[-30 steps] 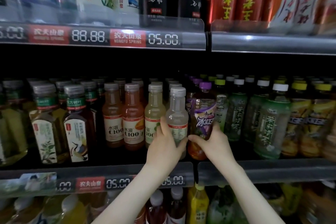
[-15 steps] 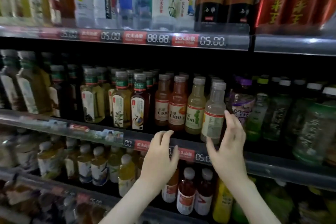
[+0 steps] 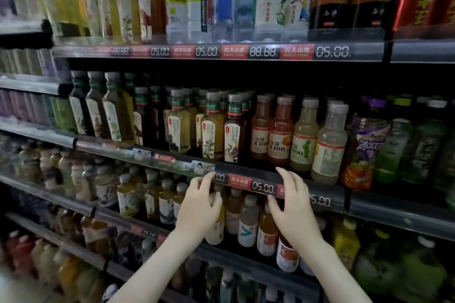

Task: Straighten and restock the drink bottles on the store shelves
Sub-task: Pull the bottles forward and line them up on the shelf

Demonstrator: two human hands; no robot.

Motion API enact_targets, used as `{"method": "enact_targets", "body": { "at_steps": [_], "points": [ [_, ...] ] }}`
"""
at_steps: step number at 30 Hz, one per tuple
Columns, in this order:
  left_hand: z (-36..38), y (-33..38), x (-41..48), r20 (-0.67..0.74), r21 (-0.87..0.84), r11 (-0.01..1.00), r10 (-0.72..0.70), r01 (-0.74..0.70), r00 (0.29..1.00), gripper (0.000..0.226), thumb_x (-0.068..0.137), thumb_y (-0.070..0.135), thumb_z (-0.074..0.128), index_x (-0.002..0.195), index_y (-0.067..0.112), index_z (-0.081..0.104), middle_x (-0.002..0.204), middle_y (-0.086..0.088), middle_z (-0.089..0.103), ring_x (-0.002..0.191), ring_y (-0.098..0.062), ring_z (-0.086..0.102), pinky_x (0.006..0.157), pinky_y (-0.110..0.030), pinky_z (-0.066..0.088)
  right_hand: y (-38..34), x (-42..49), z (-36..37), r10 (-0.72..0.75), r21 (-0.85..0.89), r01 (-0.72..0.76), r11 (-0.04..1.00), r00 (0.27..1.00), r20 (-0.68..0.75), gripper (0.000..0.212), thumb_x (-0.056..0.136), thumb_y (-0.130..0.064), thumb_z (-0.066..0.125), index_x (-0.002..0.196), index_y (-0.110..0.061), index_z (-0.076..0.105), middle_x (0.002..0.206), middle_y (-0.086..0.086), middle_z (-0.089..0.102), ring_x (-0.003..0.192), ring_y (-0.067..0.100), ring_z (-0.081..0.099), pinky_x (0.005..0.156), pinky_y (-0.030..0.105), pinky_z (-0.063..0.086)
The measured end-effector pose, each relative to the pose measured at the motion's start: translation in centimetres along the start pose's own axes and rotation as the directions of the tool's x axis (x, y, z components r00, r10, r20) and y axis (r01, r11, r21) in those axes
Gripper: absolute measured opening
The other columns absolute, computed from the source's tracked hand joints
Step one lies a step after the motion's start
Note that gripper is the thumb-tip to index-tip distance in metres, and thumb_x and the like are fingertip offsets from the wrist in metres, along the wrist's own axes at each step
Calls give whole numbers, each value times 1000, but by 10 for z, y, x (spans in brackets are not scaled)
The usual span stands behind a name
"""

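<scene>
Empty, loosely curled, the left hand (image 3: 200, 206) and right hand (image 3: 291, 208) front the price rail (image 3: 263, 187); C100 bottles (image 3: 280, 135) above.

Four C100 bottles (image 3: 282, 135) upright in a row at middle shelf (image 3: 369, 203) front. Three face label-out; rightmost pale bottle (image 3: 328, 145) has its label turned away.

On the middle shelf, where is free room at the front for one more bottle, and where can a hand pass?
One dark front gap seems free, between the tall bottles on the left and the green-necked bottles; bottles there stand further back. A hand can pass over the caps, under the upper shelf. From the orange bottles rightward it is packed.
</scene>
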State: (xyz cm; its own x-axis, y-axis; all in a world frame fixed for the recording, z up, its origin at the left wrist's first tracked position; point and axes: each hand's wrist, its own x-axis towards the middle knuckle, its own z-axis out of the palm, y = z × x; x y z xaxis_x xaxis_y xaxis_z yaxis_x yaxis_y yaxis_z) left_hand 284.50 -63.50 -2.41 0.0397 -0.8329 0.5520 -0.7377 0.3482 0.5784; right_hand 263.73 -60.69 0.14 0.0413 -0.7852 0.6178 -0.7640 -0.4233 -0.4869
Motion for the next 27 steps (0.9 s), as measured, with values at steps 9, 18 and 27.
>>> {"method": "enact_targets", "body": {
  "at_steps": [9, 18, 27],
  "points": [
    [-16, -106, 9, 113, 76, 997, 24, -32, 993, 46, 95, 21, 52, 139, 18, 42, 126, -6, 46, 106, -24, 53, 73, -25, 44, -2, -5, 103, 167, -79, -158, 984, 979, 120, 48, 95, -19, 53, 141, -16, 39, 140, 1, 41, 132, 16, 34, 107, 24, 28],
    [-5, -204, 27, 355, 105, 991, 40, -82, 934, 55, 94, 19, 50, 146, 23, 33, 139, -12, 37, 127, -30, 38, 94, -35, 45, -16, -7, 230, 381, -66, -383, 921, 858, 345, 89, 91, -15, 58, 151, -38, -4, 154, 0, 18, 142, 23, 18, 114, 41, 27],
    [41, -252, 10, 518, 126, 992, -81, 18, 852, 58, 98, 22, 44, 150, 27, 19, 156, -14, 13, 140, -31, 21, 103, -36, 38, 29, 4, 299, 617, 137, -678, 722, 721, 315, 88, 91, -18, 64, 151, -22, 0, 143, -14, 20, 133, 5, 24, 102, 18, 20]
  ]
}}
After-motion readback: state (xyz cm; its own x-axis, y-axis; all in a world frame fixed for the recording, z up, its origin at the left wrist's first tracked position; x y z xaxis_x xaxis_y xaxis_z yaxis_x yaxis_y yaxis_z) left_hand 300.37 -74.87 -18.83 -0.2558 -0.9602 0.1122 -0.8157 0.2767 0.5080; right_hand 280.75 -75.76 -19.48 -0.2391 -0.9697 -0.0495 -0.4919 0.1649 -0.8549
